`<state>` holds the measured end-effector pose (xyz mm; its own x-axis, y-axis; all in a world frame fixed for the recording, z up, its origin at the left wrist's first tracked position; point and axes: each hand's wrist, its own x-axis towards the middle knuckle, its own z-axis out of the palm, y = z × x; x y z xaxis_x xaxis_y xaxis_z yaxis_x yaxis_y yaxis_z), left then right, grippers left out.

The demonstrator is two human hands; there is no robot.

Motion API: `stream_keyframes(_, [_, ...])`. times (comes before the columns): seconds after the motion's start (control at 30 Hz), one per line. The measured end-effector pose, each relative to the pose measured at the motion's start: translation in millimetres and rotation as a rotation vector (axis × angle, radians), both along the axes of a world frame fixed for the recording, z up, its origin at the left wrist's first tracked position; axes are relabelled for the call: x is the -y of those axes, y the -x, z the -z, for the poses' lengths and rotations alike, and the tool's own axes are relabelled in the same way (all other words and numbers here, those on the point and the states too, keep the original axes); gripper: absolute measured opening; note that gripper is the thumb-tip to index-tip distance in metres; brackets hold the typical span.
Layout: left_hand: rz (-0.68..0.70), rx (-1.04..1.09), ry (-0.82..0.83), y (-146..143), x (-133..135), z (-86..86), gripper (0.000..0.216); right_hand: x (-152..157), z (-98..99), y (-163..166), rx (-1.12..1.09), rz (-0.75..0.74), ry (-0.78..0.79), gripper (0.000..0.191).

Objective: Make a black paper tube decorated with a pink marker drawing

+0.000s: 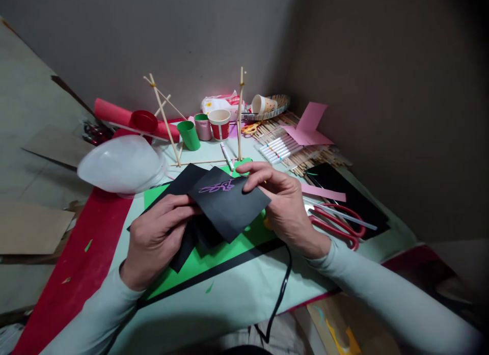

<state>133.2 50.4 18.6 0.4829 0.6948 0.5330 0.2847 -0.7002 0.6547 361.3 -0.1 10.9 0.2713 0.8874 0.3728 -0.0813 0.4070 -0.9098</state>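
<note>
A folded piece of black paper [229,210] with a purple line drawing [217,186] is held up between both hands. My left hand [158,235] pinches its left side, fingers closed, with more black paper close by. Thumb and fingers of my right hand [286,205] grip the paper's upper right part. Below lies a green sheet [171,283] with a black border, partly covered by the hands and the black pieces. Just beyond the paper, a capped white marker [226,156] rests on the table.
Red-handled scissors [340,225] and a pink strip [324,192] lie at right. A clear balloon-like bag [120,164] stands left. Behind are a stick frame [240,115], a green cup [188,136], a paper cup [219,125] and a pack of markers [280,148]. A black cable [282,294] hangs over the front edge.
</note>
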Motion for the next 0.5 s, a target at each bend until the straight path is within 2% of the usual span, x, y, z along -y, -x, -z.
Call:
stream_keyframes(0.13, [-0.176,0.019,-0.055,-2.0,4.7,-0.3,0.025,4.5,-5.4,4.1,0.070,-0.009,-0.024,0.022])
stream_keyframes(0.23, [-0.261,0.042,0.038,-1.4,4.3,-1.6,0.026,5.7,-7.0,5.1,0.081,-0.039,-0.069,0.024])
stream_keyframes(0.3, [-0.216,0.096,0.227,-0.1,4.3,-2.0,0.027,5.4,-6.1,4.6,0.078,-0.070,-0.073,0.025])
stream_keyframes(0.43, [0.041,0.383,0.790,2.3,11.7,-2.1,0.031,2.6,-1.1,2.4,0.005,-0.160,0.007,0.023])
stream_keyframes(0.5, [0.116,0.506,0.990,2.0,18.6,-2.1,0.036,0.9,1.0,1.8,-0.029,-0.219,0.031,0.022])
